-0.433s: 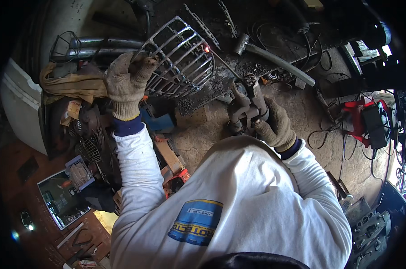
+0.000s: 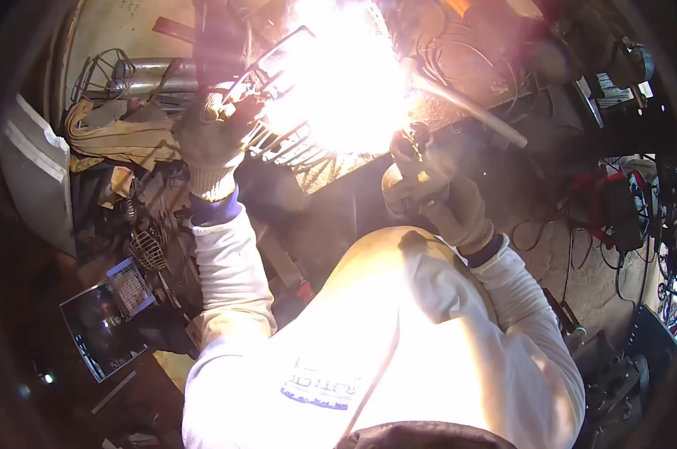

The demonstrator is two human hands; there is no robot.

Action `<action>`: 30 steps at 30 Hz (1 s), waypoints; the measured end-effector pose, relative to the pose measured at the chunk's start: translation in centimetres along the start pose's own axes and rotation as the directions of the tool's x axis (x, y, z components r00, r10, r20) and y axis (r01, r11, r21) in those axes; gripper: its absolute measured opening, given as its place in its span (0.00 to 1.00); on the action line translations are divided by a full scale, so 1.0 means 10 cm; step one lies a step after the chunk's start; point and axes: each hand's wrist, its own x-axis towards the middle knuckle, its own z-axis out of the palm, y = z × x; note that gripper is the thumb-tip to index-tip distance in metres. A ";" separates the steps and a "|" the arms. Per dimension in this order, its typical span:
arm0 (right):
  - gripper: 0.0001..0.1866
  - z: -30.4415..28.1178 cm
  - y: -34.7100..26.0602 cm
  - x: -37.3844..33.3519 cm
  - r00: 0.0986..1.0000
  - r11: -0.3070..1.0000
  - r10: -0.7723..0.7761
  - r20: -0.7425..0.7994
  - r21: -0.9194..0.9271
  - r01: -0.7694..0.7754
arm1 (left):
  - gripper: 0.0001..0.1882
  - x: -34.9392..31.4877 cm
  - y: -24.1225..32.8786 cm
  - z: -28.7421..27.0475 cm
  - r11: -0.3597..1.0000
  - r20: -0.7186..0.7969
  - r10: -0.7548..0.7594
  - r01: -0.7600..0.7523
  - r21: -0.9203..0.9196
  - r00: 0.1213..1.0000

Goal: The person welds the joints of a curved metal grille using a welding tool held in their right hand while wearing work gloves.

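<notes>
My left hand (image 2: 213, 135), in a knitted work glove, is closed round the near left edge of a metal bar grille (image 2: 279, 146). The grille is a curved cage of welded rods, and its right part is lost in a white glare (image 2: 346, 78). My gloved right hand (image 2: 467, 213) grips a welding electrode holder (image 2: 412, 144), its jaws toward the glare. The thin rod in the jaws is washed out by the light. Smoke or haze blurs the lower edge of the grille.
A long-handled hammer (image 2: 477, 116) lies right of the glare on the dark worktop. Metal tubes (image 2: 148, 78) and a tan cloth (image 2: 118, 135) are at the left. A red and black machine (image 2: 608, 202) with cables stands at the right, and a framed glass panel (image 2: 103, 329) lies lower left.
The small red glow at the rod's tip has become a large white arc glare that covers much of the grille. Both hands stay nearly in place, still gripping.
</notes>
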 end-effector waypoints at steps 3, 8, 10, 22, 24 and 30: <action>0.29 0.00 -0.10 0.06 0.993 0.989 0.046 0.113 0.136 -0.061 | 0.16 0.04 -0.04 0.01 0.972 -0.004 0.221 -0.220 0.082 0.975; 0.25 0.12 0.18 0.03 0.948 0.759 0.308 0.079 0.581 -0.295 | 0.09 0.08 -0.01 0.00 0.929 0.068 0.288 -0.296 0.225 0.955; 0.23 0.03 0.02 0.07 0.992 0.925 0.092 0.088 0.361 -0.118 | 0.08 0.05 -0.03 0.00 0.950 0.056 0.260 -0.265 0.167 0.964; 0.32 0.02 0.45 -0.31 0.990 0.984 0.047 -0.131 0.175 -0.023 | 0.24 0.09 0.06 0.04 0.995 -0.001 0.035 -0.035 -0.093 0.999; 0.32 -0.02 0.48 -0.35 0.989 0.999 0.009 -0.146 0.046 -0.002 | 0.24 0.10 0.05 0.03 0.993 0.002 0.028 -0.027 -0.116 1.000; 0.33 0.00 0.14 -0.15 0.989 0.991 0.127 -0.076 0.049 -0.124 | 0.21 0.07 0.03 0.06 0.955 0.045 -0.075 0.085 -0.284 0.996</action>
